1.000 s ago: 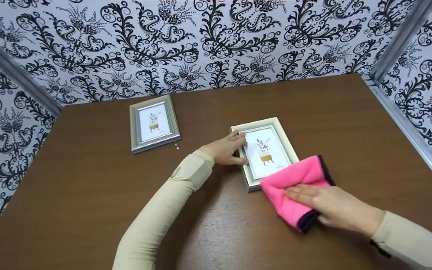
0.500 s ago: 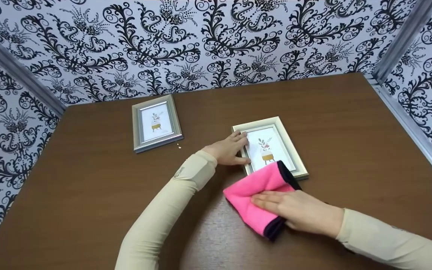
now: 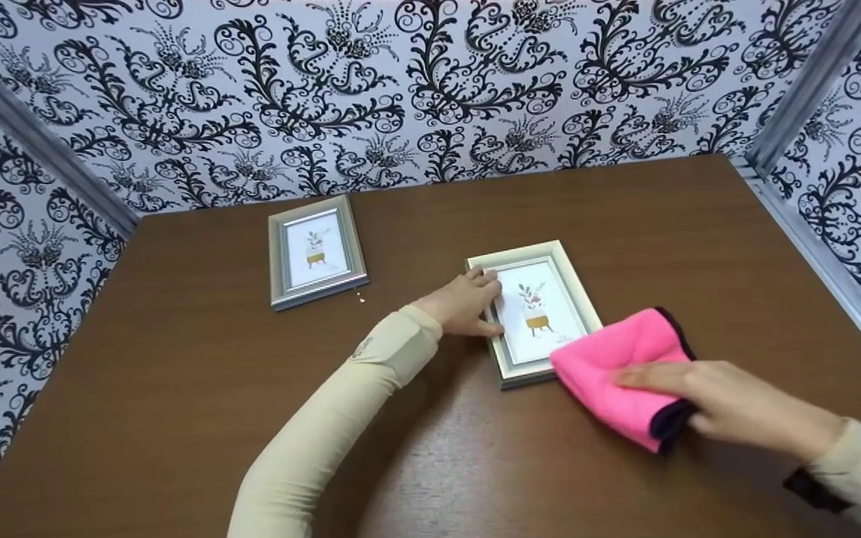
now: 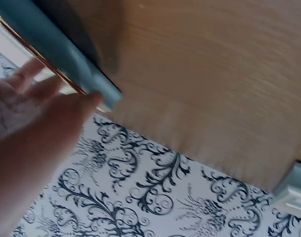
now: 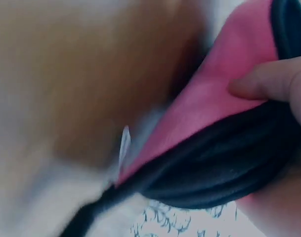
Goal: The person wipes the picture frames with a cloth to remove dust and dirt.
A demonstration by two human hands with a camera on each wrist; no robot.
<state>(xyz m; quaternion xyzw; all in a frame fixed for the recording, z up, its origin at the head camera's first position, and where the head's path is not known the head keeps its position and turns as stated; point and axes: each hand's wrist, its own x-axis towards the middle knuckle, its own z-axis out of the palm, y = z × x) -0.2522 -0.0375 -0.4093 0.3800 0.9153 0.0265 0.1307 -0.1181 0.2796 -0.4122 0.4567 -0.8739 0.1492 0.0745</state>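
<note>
A cream-and-silver picture frame (image 3: pixel 584 295) with a potted-plant print lies face up on the table. My left hand (image 3: pixel 462 302) rests on its left side, with fingertips over the rim and thumb lower down; the left wrist view shows this hand (image 4: pixel 36 108) along the frame's grey-blue side (image 4: pixel 76 61). A folded pink cloth (image 3: pixel 617 351) with black edging is in my right hand (image 3: pixel 729 400), and its corner overlaps the frame's lower right corner. In the right wrist view, the thumb presses on the cloth (image 5: pixel 209 103).
A second, silver-gold picture frame (image 3: pixel 277 258) with a similar print lies at the back left of the brown table (image 3: pixel 199 418). Small pale bits (image 3: pixel 361 297) lie just below it. Patterned walls (image 3: pixel 430 97) close off the back and both sides.
My right hand moved left with the cloth along the frame's lower edge, then back right to its lower right corner. My left hand has stayed on the frame's left side.
</note>
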